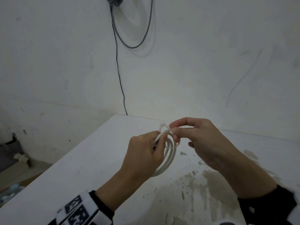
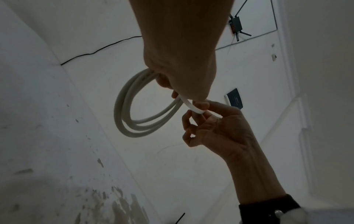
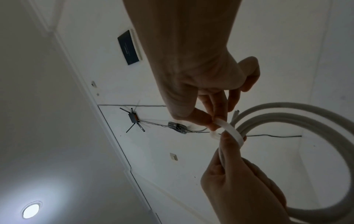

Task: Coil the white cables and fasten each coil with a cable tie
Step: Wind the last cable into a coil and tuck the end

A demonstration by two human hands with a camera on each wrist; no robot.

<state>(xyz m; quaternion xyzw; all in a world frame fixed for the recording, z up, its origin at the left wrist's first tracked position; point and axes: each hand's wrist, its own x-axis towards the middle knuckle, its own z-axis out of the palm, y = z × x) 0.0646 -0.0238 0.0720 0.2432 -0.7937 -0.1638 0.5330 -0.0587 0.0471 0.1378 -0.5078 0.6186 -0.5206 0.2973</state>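
— Cable (image 1: 168, 153) first: where do we have it?

— Coiled in several white loops, lifted above the table (image 1: 81, 168), hanging down from our hands with its lower arc near the tabletop (whether it touches, we cannot tell).

— And the tie?

— A flat white cable tie (image 3: 232, 131) is wrapped round the bunched strands at the top of the coil. Our left hand (image 1: 144, 153) grips that bundle, fingers curled round the strands just beside the tie. Our right hand (image 1: 199, 140) pinches the tie between thumb and forefinger, right against the coil's top.

— Around the coil?

— Below it and towards us, the table carries a brownish stained patch (image 1: 211, 182). Beyond the coil, a thin black wire (image 1: 119, 75) runs down the wall to the table's far edge, and a grey cable loop (image 1: 138, 30) hangs higher up there.
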